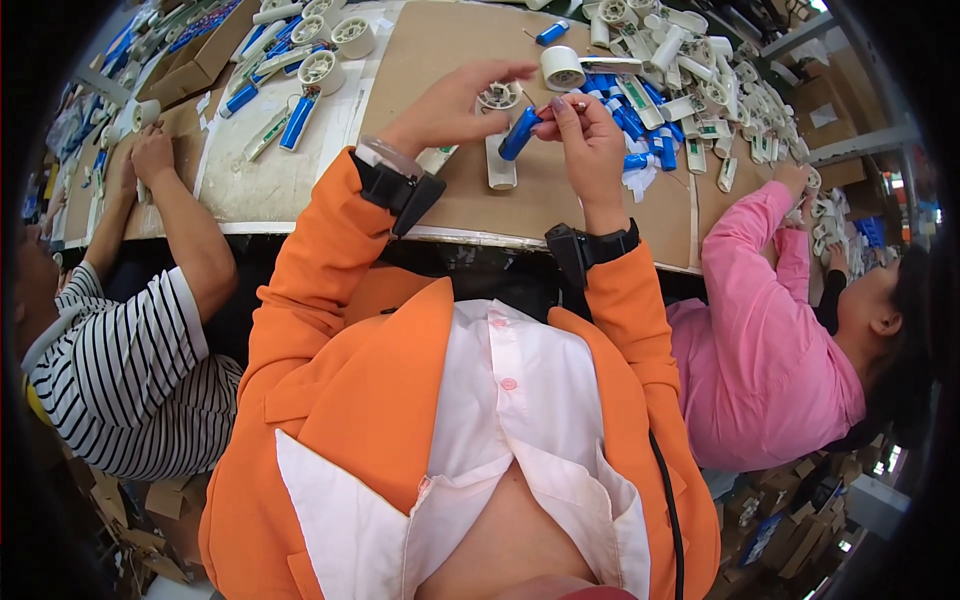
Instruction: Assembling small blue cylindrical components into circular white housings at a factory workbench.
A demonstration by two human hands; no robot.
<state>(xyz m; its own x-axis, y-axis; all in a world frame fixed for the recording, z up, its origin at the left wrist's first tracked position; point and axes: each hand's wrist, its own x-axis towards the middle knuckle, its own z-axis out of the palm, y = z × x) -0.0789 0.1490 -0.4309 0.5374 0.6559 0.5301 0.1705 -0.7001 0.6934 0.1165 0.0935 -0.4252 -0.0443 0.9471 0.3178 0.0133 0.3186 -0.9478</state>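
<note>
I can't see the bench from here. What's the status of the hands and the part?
Left hand open over white round part. Right hand pinching blue cylinder. White tape roll just beyond; nothing blocking.

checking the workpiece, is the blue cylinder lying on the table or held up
Held up: the right hand pinches the blue cylinder tilted above the cardboard table.

Head view, single: fisheye camera looking steeply down from above the desk [440,60], sitting close, facing forward over it.
</note>
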